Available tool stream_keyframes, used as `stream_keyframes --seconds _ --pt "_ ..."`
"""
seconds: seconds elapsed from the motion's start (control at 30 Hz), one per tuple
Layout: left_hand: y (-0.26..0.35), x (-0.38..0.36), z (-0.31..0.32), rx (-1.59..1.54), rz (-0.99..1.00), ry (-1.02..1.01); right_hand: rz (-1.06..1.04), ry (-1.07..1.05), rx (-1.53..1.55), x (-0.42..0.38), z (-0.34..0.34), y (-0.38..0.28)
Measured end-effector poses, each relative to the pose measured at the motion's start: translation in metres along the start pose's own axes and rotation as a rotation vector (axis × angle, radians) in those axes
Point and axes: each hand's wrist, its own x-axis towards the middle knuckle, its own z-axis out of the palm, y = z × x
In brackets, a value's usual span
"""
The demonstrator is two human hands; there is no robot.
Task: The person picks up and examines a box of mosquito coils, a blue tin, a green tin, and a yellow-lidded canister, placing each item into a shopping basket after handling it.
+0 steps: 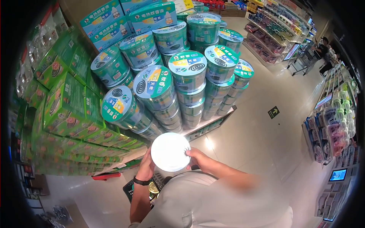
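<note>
Between my two hands, in front of my chest, is a round tub (pixel 170 152). Glare turns its top almost pure white, so no label can be read. My left hand (pixel 146 166) is closed round its left side, with a black band on the wrist. On the other side, my right hand (pixel 200 159) grips the tub with the thumb over the rim. Just beyond it rise stacks of green mosquito coil tubs (pixel 187 68) with coil pictures on their lids.
Green cartons (pixel 66 102) are piled at the left, and blue-green boxes (pixel 154 17) stand behind the tubs. A basket (pixel 153 187) with items in it is low by my left arm. Far right, people stand near a shopping cart (pixel 304 60); shelves (pixel 330 125) line that side.
</note>
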Motion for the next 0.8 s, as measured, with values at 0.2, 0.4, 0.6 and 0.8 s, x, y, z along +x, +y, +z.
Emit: stream_keyframes --seconds 0.2,0.4,0.6,0.8 --pt "-0.008 -0.002 -0.003 0.005 -0.083 0.023 -0.042 0.055 0.018 -0.001 -0.001 -0.003" --pt "-0.007 -0.012 0.017 -0.053 -0.159 0.15 -0.079 0.042 -0.086 -0.003 -0.002 0.0" --pt "-0.004 -0.01 0.029 -0.188 -0.11 0.102 -0.119 0.014 -0.094 -0.003 -0.001 -0.009" --pt "-0.01 -0.016 0.023 -0.221 -0.088 0.095 -0.115 -0.032 -0.098 -0.005 0.006 -0.013"
